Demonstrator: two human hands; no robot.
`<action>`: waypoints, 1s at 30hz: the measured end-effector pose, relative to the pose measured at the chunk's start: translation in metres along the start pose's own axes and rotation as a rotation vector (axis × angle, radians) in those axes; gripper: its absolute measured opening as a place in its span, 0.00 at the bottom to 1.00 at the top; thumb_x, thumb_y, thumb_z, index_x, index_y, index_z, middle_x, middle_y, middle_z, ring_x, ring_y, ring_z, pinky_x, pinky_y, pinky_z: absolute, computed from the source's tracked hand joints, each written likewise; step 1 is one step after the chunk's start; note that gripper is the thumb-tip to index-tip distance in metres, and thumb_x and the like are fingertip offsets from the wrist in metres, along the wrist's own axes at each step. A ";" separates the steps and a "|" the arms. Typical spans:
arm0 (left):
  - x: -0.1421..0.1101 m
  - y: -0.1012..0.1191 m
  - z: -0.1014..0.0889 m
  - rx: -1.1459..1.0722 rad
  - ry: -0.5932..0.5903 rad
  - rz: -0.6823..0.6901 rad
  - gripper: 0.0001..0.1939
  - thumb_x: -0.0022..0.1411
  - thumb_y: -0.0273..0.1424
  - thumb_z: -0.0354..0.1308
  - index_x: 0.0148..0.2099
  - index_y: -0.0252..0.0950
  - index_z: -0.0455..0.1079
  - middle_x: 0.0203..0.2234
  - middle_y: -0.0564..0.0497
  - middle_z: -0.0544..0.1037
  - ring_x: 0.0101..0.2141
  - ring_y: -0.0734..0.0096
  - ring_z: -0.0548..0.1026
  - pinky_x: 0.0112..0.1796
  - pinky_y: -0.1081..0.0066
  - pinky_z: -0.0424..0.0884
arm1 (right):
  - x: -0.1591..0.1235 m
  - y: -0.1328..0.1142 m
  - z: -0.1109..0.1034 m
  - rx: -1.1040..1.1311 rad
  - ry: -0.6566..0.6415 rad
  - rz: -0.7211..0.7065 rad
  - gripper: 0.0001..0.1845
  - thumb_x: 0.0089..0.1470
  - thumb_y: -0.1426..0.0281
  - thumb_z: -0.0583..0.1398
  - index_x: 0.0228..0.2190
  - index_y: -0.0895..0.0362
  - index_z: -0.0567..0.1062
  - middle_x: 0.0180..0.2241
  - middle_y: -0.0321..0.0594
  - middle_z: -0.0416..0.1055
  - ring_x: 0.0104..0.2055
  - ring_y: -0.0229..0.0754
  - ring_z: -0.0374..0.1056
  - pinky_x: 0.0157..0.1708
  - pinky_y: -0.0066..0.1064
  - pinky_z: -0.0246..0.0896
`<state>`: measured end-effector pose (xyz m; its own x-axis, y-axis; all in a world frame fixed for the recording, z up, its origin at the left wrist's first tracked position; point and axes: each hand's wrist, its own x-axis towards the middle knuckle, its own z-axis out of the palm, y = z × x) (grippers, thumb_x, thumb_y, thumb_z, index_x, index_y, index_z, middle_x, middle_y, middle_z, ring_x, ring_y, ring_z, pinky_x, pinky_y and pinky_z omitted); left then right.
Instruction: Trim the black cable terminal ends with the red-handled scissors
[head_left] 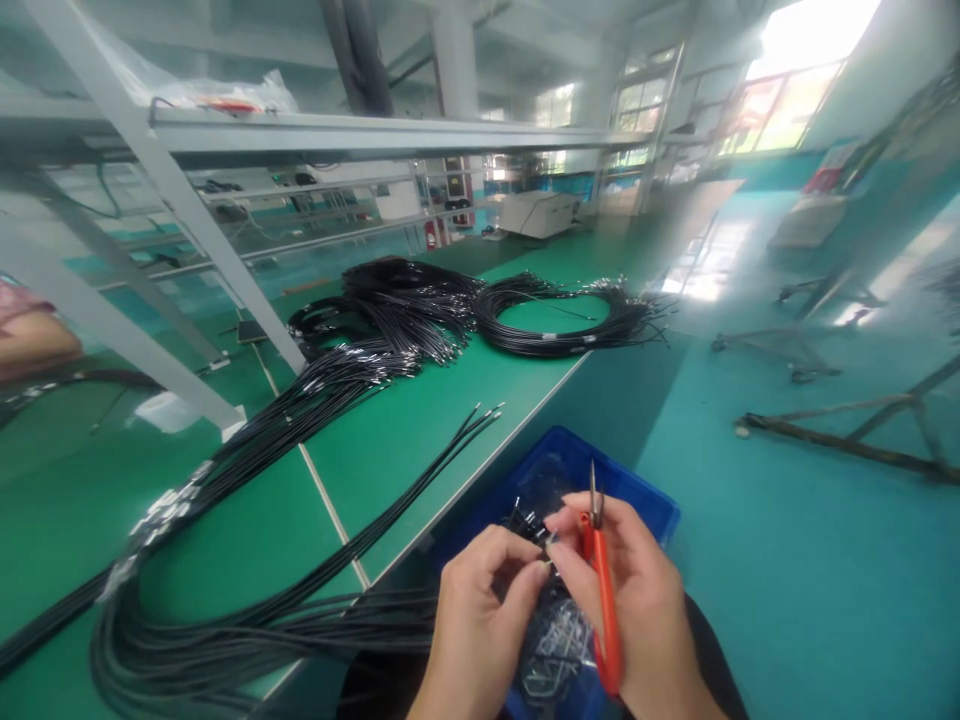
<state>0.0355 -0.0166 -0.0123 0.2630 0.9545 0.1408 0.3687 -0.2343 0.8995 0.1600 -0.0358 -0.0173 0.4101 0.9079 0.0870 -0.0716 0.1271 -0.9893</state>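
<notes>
My left hand is closed, its thumb and fingers pinching a small black part at the end of a thin black cable. My right hand is closed too, holding orange-handled snips that point upward, while its fingertips meet the left hand's at the same small part. Both hands hover over a blue plastic bin that holds black pieces and a clear bag. A bundle of black cables runs from under my hands leftward across the green bench.
More coils of black cable lie farther back on the bench, with another heap beside a slanted grey frame post. A person's arm shows at the far left. Teal floor with metal stands lies to the right.
</notes>
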 end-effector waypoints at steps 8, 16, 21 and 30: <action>-0.003 0.004 0.004 -0.139 0.022 -0.064 0.08 0.57 0.30 0.56 0.26 0.34 0.70 0.23 0.52 0.73 0.26 0.70 0.70 0.30 0.75 0.65 | -0.008 -0.003 0.017 0.300 -0.005 0.159 0.14 0.42 0.70 0.65 0.33 0.52 0.69 0.25 0.30 0.67 0.29 0.36 0.68 0.30 0.24 0.65; 0.000 0.000 -0.002 -0.433 -0.030 -0.193 0.09 0.55 0.32 0.59 0.26 0.33 0.66 0.21 0.55 0.70 0.25 0.75 0.66 0.29 0.77 0.62 | -0.009 -0.004 0.013 0.405 -0.073 0.259 0.16 0.43 0.71 0.65 0.35 0.52 0.68 0.28 0.33 0.71 0.33 0.38 0.68 0.35 0.27 0.63; 0.001 0.001 -0.003 -0.466 -0.061 -0.176 0.09 0.56 0.31 0.59 0.26 0.34 0.67 0.21 0.54 0.73 0.25 0.74 0.68 0.30 0.76 0.64 | -0.006 -0.002 0.008 0.459 -0.118 0.327 0.18 0.44 0.69 0.66 0.38 0.53 0.68 0.30 0.35 0.71 0.30 0.38 0.65 0.30 0.27 0.60; 0.000 0.006 -0.001 -0.426 -0.056 -0.169 0.08 0.56 0.30 0.57 0.26 0.34 0.66 0.22 0.52 0.74 0.26 0.71 0.71 0.31 0.74 0.65 | -0.007 -0.001 0.010 0.475 -0.103 0.372 0.16 0.44 0.70 0.65 0.36 0.53 0.67 0.28 0.33 0.70 0.28 0.37 0.65 0.27 0.27 0.59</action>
<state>0.0369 -0.0183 -0.0068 0.2831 0.9584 -0.0350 0.0141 0.0323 0.9994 0.1479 -0.0379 -0.0156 0.1915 0.9565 -0.2201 -0.6004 -0.0633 -0.7972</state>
